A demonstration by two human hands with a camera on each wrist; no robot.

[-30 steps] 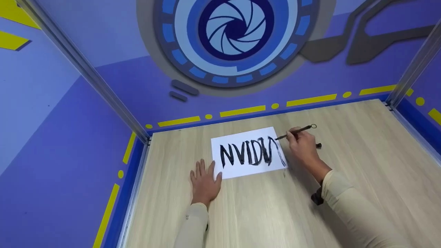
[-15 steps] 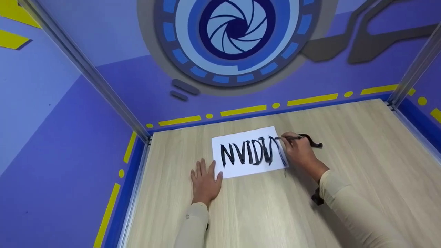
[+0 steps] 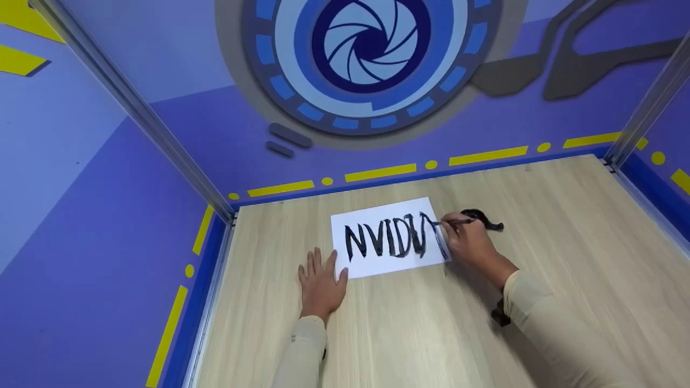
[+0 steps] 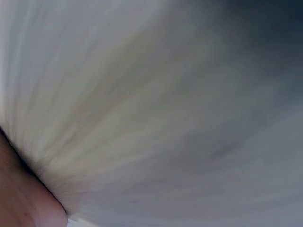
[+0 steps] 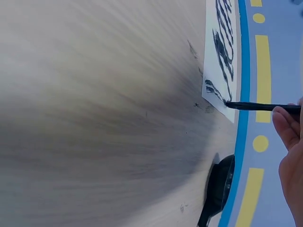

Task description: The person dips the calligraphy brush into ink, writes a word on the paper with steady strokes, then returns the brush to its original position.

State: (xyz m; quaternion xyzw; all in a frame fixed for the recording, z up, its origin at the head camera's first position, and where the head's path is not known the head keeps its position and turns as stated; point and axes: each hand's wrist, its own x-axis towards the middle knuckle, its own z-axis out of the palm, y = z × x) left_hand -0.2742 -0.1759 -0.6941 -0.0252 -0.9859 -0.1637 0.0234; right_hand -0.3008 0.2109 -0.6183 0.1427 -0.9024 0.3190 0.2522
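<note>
A white sheet of paper (image 3: pixel 372 268) lies on the wooden table with large black brushed letters reading roughly NVID, then slanted strokes. My left hand (image 3: pixel 323 291) rests flat beside its lower left corner, fingers spread, with fingertips and thumb at the paper's edge. In the left wrist view only a bit of the left hand's skin (image 4: pixel 28 198) shows. My right hand (image 3: pixel 474 242) pinches a dark, thin paintbrush (image 5: pixel 260 106) between thumb and fingers. The brush tip meets the slanted stroke near the paper's right edge.
A small black ladle-like dish (image 5: pixel 220 184) stands right of the paper, partly behind the right hand in the head view. Small dark smudges (image 5: pixel 191 49) mark the table near the paper. A blue and purple printed wall (image 3: pixel 302 167) closes off the back.
The right hand has tipped the brush flatter and brought its tip from the paper's upper right edge slightly down along the last stroke. The black dish shows more now. The left hand stays put.
</note>
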